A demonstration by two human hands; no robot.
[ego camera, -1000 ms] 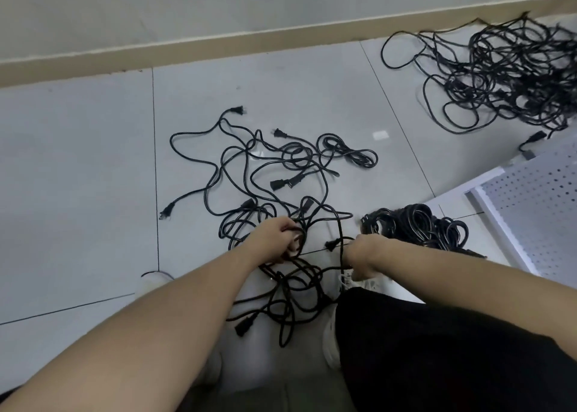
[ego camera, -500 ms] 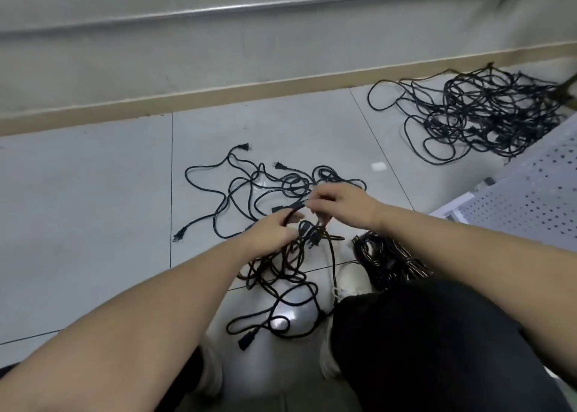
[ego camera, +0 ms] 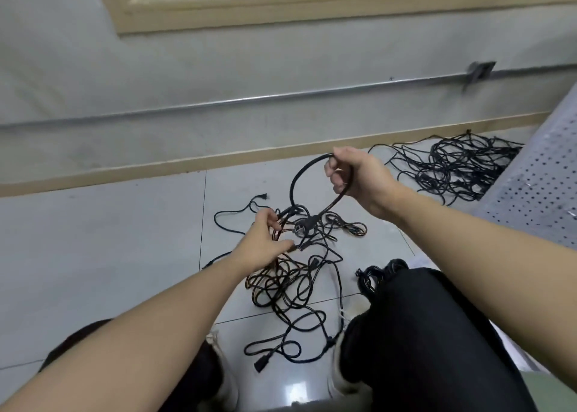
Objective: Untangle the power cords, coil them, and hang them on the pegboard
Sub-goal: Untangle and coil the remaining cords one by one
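A tangle of black power cords (ego camera: 290, 290) lies on the grey floor tiles between my knees, with plugs sticking out at its edges. My right hand (ego camera: 356, 177) is raised above the tangle and grips a loop of black cord (ego camera: 299, 177) that arcs down to the pile. My left hand (ego camera: 265, 243) is lower, at the top of the tangle, and pinches cords there. The white pegboard (ego camera: 540, 174) leans at the right edge.
A second, bigger heap of black cords (ego camera: 452, 168) lies by the wall at the right. A coiled bundle of cords (ego camera: 374, 277) sits by my right knee. My dark trouser legs (ego camera: 421, 333) fill the lower right. A wall with a beige skirting stands ahead.
My right hand has risen from the floor by the coiled bundle and lifted a loop of cord up. My left hand stays at the tangle. The view has tilted up toward the wall.
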